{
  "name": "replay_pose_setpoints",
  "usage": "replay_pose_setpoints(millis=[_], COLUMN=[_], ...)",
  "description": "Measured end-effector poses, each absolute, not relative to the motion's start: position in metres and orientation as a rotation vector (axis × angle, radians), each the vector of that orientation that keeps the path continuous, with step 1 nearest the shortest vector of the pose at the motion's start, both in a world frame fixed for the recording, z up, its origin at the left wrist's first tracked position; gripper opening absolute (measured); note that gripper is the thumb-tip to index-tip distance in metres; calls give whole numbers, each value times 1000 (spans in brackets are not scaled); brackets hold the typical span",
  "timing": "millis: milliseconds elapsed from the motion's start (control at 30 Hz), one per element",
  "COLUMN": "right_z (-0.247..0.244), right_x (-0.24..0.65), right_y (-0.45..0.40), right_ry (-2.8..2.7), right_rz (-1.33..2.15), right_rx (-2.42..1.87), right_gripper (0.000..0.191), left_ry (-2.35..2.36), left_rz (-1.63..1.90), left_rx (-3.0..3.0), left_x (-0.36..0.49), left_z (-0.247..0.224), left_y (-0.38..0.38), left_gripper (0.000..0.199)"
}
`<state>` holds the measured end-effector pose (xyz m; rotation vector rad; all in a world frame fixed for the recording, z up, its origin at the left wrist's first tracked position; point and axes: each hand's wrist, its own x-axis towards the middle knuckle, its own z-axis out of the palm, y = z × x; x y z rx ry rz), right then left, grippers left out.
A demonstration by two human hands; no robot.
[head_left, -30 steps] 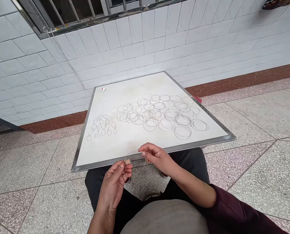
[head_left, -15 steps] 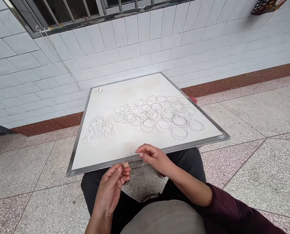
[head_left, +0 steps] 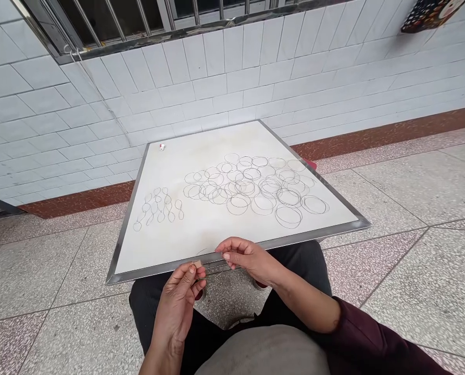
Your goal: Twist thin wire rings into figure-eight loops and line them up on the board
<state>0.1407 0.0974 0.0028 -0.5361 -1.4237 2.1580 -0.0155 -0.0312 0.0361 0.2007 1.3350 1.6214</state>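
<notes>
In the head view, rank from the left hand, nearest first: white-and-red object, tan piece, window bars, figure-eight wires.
1. Tan piece: at the left hand.
2. Figure-eight wires: tabletop, left side.
3. White-and-red object: tabletop, far left corner.
4. Window bars: up the wall.

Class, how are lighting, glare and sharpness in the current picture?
Head view: soft light, no hard shadows on the white metal-rimmed table; head view: bright reflections along the shiny metal window ledge; head view: the thin wire-like loop between left hand and right hand looks faint.
</notes>
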Motion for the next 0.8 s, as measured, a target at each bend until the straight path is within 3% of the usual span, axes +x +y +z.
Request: replay_pose_setpoints(millis=[800], right_z=[-6], right_x=[132], right_y=[85], right_ry=[-1117], right_rz=[2464], right_rx=[-398], right_gripper=[37], left_ry=[1129], left_rz=[1696], left_rx=[56], left_x=[-8], left_z=[38], left_y=[-33], left_gripper=[26])
